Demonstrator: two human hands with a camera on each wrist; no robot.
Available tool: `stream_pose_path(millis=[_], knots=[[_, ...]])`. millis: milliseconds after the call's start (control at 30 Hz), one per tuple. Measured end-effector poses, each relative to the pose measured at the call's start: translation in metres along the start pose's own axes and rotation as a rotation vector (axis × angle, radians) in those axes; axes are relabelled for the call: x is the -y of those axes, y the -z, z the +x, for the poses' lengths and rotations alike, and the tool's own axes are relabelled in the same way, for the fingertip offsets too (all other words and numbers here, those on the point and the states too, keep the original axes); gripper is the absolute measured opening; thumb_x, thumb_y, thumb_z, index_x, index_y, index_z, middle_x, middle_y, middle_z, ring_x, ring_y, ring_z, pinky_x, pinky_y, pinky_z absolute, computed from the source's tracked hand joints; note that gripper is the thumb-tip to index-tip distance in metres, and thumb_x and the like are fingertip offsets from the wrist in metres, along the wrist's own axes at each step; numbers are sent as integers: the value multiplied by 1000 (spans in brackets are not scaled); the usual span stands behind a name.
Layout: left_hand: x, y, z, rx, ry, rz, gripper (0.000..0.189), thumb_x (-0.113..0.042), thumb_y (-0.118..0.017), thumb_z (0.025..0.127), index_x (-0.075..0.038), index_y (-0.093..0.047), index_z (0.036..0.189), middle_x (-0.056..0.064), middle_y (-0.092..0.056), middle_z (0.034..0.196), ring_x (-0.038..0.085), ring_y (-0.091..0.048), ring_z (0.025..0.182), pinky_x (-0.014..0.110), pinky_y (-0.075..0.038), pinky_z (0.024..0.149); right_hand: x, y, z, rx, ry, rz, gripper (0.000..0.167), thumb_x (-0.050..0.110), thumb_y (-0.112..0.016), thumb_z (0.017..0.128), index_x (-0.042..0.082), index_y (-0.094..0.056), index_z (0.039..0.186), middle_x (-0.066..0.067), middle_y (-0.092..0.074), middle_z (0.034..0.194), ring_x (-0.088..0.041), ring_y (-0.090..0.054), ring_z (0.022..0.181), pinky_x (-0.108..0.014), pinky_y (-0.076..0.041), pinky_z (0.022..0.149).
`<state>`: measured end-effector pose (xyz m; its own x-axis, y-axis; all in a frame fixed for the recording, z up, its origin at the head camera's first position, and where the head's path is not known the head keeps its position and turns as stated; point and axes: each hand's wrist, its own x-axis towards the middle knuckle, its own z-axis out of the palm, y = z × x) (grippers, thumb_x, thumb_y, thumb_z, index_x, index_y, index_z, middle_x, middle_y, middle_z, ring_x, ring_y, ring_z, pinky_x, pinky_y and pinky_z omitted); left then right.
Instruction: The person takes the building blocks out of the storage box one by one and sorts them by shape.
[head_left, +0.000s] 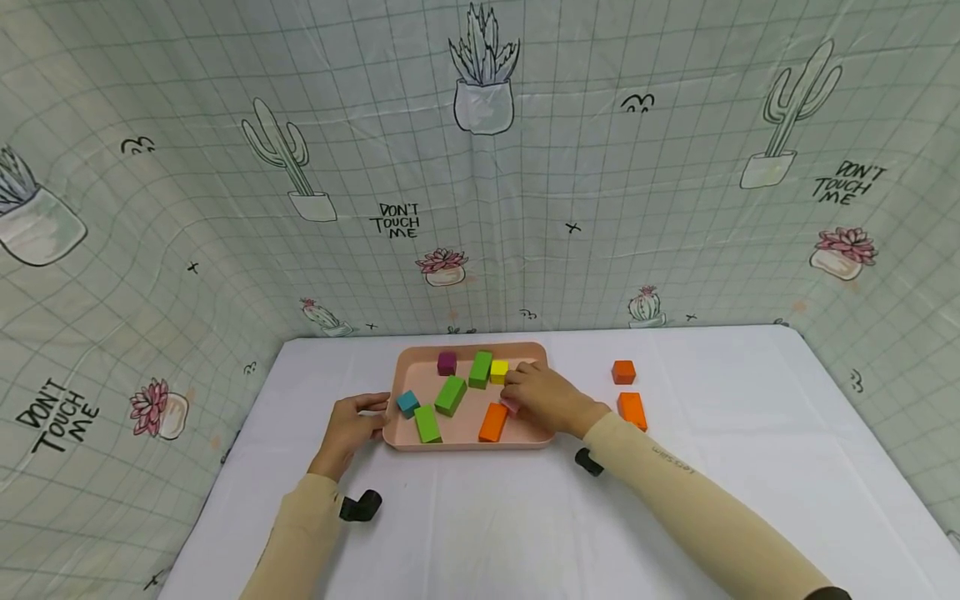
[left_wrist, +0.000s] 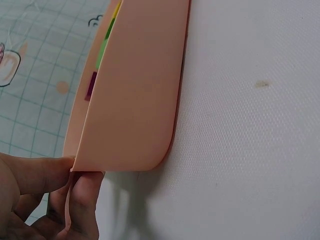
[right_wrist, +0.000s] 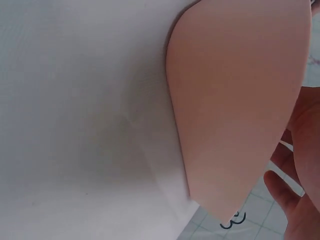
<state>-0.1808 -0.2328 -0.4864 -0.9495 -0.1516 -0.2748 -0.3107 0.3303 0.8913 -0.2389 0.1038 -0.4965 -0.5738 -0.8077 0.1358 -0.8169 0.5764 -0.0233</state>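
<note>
Fingers (left_wrist: 84,200), left hand (head_left: 352,429): pinching left rim of pink tray (head_left: 465,446), clearest from left wrist. Right hand (head_left: 551,398): over tray; grasp cannot be told. Tray: on table (head_left: 465,525), coloured blocks (head_left: 451,396) inside. Orange blocks (head_left: 632,411), two: right of tray, head view only.

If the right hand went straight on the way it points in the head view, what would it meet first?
Most likely the yellow cube, just ahead of the right hand, with a green block beyond. Depth is unclear, so it might pass above.
</note>
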Motion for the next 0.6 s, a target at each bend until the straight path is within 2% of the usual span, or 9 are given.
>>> stream_pose_path(millis=[233, 600], knots=[[-2, 0, 0, -3, -3, 1, 40, 7, -65, 97, 9, -64, 137, 27, -63, 129, 12, -64, 81, 20, -54, 65, -3, 0, -7, -63, -17, 4, 23, 14, -85, 91, 9, -77, 111, -4, -72, 106, -26, -60, 105, -43, -50, 105], [-1, -1, -1, 2, 2, 3, 39, 7, -64, 98, 10, -64, 137, 28, -64, 130, 12, -63, 80, 21, -54, 65, -3, 22, -32, -211, -114, 35, 35, 11, -90, 85, 9, -77, 117, -4, -71, 114, -27, -62, 115, -45, -49, 109]])
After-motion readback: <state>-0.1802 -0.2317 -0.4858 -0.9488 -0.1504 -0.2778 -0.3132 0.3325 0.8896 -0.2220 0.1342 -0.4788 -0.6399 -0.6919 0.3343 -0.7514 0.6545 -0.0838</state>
